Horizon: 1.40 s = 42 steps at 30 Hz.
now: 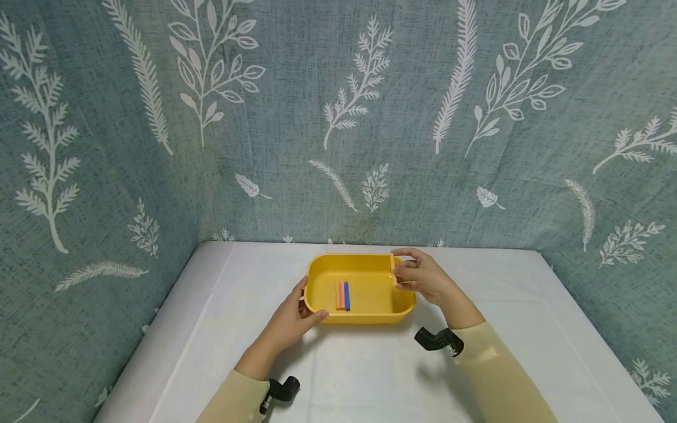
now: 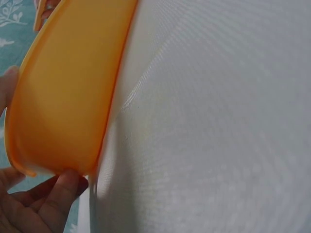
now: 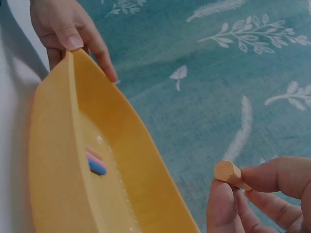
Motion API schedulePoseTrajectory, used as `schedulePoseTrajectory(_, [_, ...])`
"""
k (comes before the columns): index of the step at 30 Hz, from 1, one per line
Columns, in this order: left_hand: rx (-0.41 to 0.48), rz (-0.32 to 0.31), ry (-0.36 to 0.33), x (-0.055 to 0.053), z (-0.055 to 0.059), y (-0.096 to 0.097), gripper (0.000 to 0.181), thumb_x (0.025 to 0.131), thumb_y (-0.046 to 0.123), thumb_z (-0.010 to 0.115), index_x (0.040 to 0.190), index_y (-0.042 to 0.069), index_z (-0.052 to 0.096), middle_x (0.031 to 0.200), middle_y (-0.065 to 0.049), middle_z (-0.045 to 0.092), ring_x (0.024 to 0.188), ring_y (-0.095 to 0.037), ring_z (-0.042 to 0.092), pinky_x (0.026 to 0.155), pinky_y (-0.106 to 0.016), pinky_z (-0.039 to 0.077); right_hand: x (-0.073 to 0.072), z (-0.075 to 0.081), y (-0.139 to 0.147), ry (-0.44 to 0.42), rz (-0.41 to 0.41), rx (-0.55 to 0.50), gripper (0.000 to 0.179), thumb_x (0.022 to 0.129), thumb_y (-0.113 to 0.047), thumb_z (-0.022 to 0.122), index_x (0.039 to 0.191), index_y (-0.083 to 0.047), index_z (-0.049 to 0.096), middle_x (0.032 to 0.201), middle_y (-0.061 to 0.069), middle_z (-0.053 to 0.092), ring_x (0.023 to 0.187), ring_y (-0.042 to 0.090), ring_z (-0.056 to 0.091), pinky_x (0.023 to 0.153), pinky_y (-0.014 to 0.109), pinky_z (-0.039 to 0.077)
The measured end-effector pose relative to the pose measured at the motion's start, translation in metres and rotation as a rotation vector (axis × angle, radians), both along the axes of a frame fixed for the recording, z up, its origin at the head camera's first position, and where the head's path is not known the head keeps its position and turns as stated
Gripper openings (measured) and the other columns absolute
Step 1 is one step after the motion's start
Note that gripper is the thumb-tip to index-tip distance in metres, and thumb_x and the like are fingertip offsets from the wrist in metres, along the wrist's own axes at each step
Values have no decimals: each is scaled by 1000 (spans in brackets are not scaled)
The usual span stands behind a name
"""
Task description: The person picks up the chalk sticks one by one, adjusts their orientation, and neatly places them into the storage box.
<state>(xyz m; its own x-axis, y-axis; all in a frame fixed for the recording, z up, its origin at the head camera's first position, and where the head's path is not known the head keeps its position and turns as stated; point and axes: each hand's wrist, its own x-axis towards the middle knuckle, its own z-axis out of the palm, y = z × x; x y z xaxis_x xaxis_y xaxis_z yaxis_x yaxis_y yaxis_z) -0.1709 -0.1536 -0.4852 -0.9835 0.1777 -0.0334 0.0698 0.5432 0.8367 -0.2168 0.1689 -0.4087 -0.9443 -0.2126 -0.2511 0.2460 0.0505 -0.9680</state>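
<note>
We find one orange stick (image 1: 393,262) right of ctr in the head frame, over the right end of the yellow tray (image 1: 365,319). In the right wrist frame it sits lower right, one end facing the cam, held apart from the tray; part of it also shows upper left in the left wrist frame.

R hand (image 1: 425,278): we record thumb & fingers pinching the orange stick, open no wider than its thickness.

L hand (image 1: 287,322): closed round the tray's near left corner, thumb at the near rim, fingers along the outside of the left end, approx. ctr of the head frame.

Inside the tray, left of its middle, we count three sticks lying side by side on the floor. L to R per head view: second orange stick (image 1: 339,296), pink stick (image 1: 342,296), blue stick (image 1: 347,296).

Further out, we note pale yellow sleeves (image 1: 499,376) bottom left & bottom right of the head frame, each w/ a black wrist cam (image 1: 435,340). White tablecloth (image 1: 359,376) fills lower ctr; blue-green curtain (image 1: 296,117) w/ white leaf print covers the upper part & both sides.
</note>
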Motion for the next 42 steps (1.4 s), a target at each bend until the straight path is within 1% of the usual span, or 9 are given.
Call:
schedulePoseTrajectory(4, [-3,1,-5,0,-1,0,101,87,44,77,162,13,16,152,-17,41,127,-30,55,104,-44,49,-4,-5,-10,-1,28,-23,55,96,2,64,146,-4,42,93,5,65,79,20,63,72,31,61])
schedulePoseTrajectory(8, [5,-3,-7,0,-2,-1,101,87,44,77,162,13,15,153,-17,40,128,-30,55,104,-44,49,-7,-11,-19,-8,57,-13,53,97,1,63,146,-3,42,99,10,64,80,20,61,75,33,61])
schedulePoseTrajectory(13, [8,-5,-6,-1,-3,-1,102,87,44,77,162,13,15,153,-16,40,128,-30,55,104,-43,49,-11,-19,-30,-19,87,-9,52,97,0,63,145,-3,42,102,12,64,78,19,63,77,35,60])
schedulePoseTrajectory(16, [3,0,-7,-1,-3,-1,102,87,45,77,162,14,15,153,-16,40,128,-30,55,104,-43,49,-14,-26,-39,-30,80,7,51,96,1,63,144,-3,44,102,14,64,76,20,64,78,37,60])
schedulePoseTrajectory(22, [-5,0,-8,-2,-4,0,102,87,46,77,162,13,16,153,-16,41,127,-30,55,104,-44,49,-18,-38,-58,-68,32,79,47,93,6,64,138,-3,51,100,18,66,72,20,62,68,33,61])
schedulePoseTrajectory(24, [-5,-1,-8,-2,-4,0,102,87,46,77,162,13,16,153,-16,41,127,-30,55,103,-44,49,-19,-41,-63,-74,31,102,46,92,7,64,136,-1,51,99,18,66,72,21,61,65,31,60])
schedulePoseTrajectory(32, [1,-6,-6,-2,-3,0,102,87,45,77,161,12,16,152,-17,41,127,-31,55,103,-44,49,-25,-55,-77,-104,6,204,46,89,6,68,132,-2,54,89,14,63,66,19,61,61,29,60])
schedulePoseTrajectory(36, [-1,-6,-11,-2,-3,1,102,87,46,77,161,12,16,153,-17,41,128,-31,55,104,-44,49,-26,-56,-83,-124,-9,262,45,88,5,70,130,-3,57,88,14,64,66,19,62,61,28,60])
schedulePoseTrajectory(42, [-3,-3,-14,-1,-3,0,102,87,46,77,162,13,15,154,-17,40,129,-32,54,104,-44,49,-25,-57,-90,-109,-3,332,44,87,6,71,127,-2,57,85,14,63,63,18,62,60,27,60])
